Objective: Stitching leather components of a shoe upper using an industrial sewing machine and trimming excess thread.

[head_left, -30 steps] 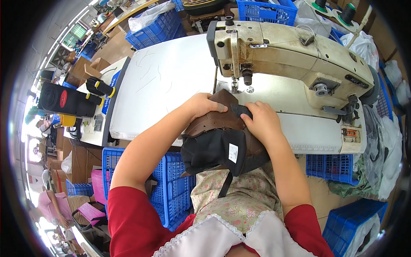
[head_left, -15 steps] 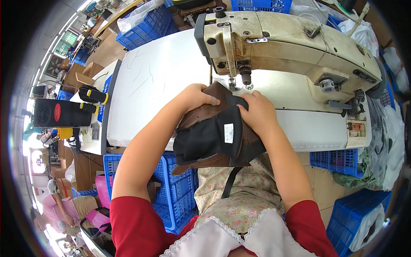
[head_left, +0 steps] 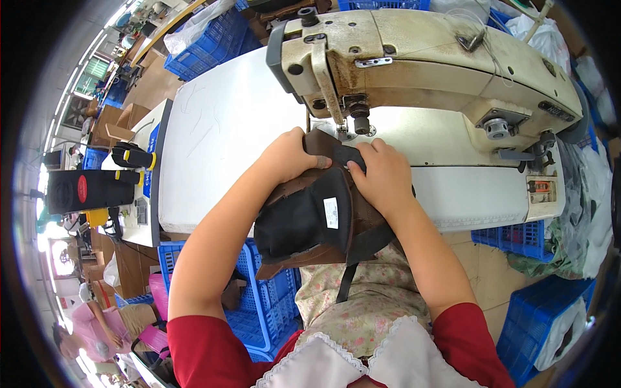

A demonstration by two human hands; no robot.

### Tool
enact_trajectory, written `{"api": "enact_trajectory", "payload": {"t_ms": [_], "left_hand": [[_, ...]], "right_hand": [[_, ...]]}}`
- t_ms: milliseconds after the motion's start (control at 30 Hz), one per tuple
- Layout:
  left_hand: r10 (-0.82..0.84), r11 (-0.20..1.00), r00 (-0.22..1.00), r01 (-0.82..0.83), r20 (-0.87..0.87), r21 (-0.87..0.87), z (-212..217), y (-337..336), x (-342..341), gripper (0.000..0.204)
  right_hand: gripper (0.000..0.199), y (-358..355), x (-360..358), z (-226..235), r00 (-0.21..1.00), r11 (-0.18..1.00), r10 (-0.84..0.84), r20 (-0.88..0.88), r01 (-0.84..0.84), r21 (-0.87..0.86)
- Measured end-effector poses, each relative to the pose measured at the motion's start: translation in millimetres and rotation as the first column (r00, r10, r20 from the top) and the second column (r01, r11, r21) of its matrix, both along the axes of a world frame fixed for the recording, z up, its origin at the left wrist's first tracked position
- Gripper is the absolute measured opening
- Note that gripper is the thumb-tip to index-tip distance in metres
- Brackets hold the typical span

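Observation:
A floppy brown leather piece with black lining and a small white label lies across the near edge of the white sewing table, partly overhanging it. My left hand grips its brown far-left edge, thumb on top. Closed on a dark grey strip at the far right edge is my right hand, with its thumb pressing the strip. The far tip of the piece comes close to the presser foot of the sewing machine. Whether the foot touches it, I cannot tell.
A blue crate stands below the table at the left, another at the lower right. Beyond the table's left end are a black machine head and a seated person in pink. Plastic bags lie at the far right.
Both hands have shifted the leather piece slightly left in the picture, and its near part hangs a little lower. The whole view has tilted a bit. Both hands keep their grip.

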State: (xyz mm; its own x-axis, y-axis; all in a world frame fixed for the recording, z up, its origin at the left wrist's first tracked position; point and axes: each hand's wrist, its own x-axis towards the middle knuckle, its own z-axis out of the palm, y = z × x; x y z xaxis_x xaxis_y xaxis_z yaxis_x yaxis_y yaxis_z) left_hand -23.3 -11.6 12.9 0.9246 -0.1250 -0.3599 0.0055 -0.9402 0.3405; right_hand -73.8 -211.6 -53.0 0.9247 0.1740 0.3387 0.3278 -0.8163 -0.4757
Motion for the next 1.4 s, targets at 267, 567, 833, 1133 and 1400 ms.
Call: {"api": "enact_trajectory", "payload": {"t_ms": [267, 567, 833, 1133, 1400], "left_hand": [[0.033, 0.996, 0.998, -0.037, 0.049, 0.081, -0.4, -10.0, -7.8, 0.079], [0.081, 0.994, 0.992, -0.088, 0.094, 0.066, -2.9, -7.6, -4.6, 0.076], [0.099, 0.991, 0.99, -0.107, 0.102, 0.075, -9.5, -0.2, 3.2, 0.071], [0.099, 0.988, 0.986, -0.114, 0.133, 0.105, -16.0, 0.3, 6.2, 0.066], [0.085, 0.99, 0.982, -0.102, 0.167, 0.094, -16.3, -1.4, 3.2, 0.071]], "right_hand": [[0.023, -18.1, 15.3, 4.3, 0.959, 0.984, 0.082, -0.273, -0.036, 0.172], [0.025, -22.9, 23.4, 5.5, 0.947, 0.979, 0.109, -0.303, -0.048, 0.2], [0.023, -14.9, 34.8, 10.9, 0.943, 0.994, 0.113, -0.312, -0.106, 0.039], [0.017, -10.1, 17.3, 12.8, 0.996, 0.979, 0.084, 0.029, -0.077, -0.19], [0.052, 4.5, -4.9, 58.2, 0.736, 0.819, 0.417, -0.533, -0.051, 0.572]]}}
